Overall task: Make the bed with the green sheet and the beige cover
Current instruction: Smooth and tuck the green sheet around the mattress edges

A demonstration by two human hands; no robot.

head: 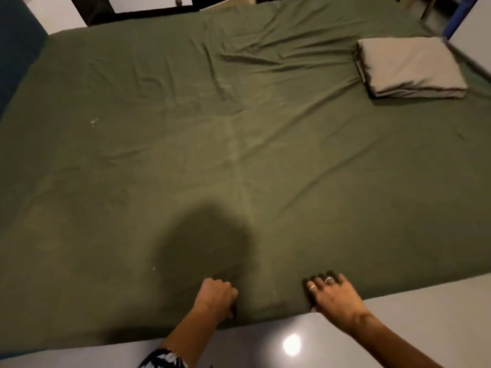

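The green sheet (186,134) covers the whole low mattress, smooth near me and creased toward the far right. The beige cover (410,67) lies folded in a thick rectangle on the sheet at the far right. My left hand (216,294) is clenched on the sheet's near edge. My right hand (332,294), with rings on two fingers, rests flat on the same edge with fingers spread, about a forearm's length to the right. My head's shadow falls on the sheet just beyond the left hand.
A glossy pale floor (398,322) runs along the near edge and reflects a lamp. A dark blue wall (16,49) borders the bed's left side. Dark furniture (148,9) stands past the far edge, and a blue object (462,14) at the far right.
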